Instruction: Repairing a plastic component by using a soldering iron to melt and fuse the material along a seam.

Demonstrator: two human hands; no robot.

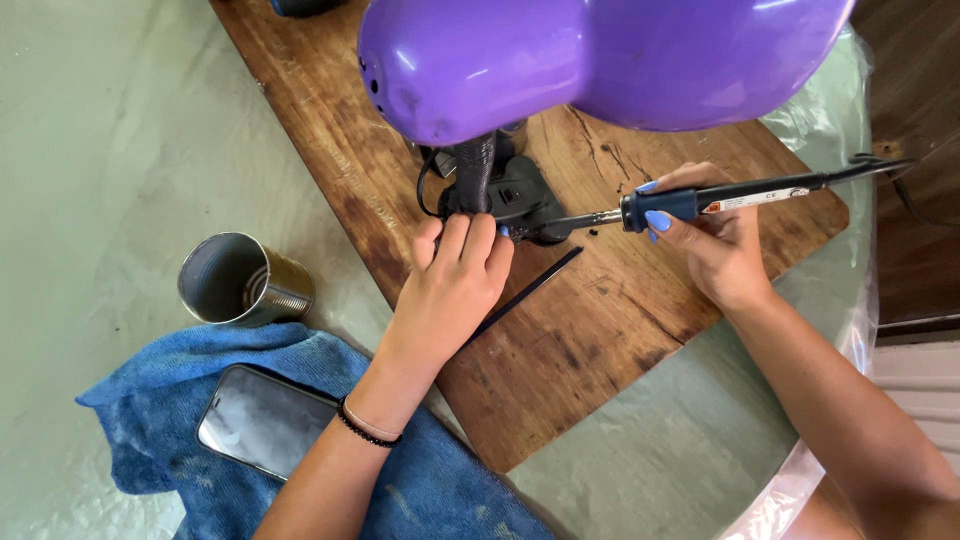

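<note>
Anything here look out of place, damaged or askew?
Yes. The tin can lies tipped on its side on the table beside the blue towel, and a phone rests on that towel. The wooden board shows dark scorch-like marks near the soldering iron in the right hand. Nothing looks spilled.

one tin can [245,281], one phone [262,421], one lamp [590,60]

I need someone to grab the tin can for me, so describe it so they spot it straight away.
Start at the long brown wooden board and look off its left edge. There, above the blue towel that carries the dark phone, lies an open silver metal can on its side, the only round, shiny thing there.
</note>
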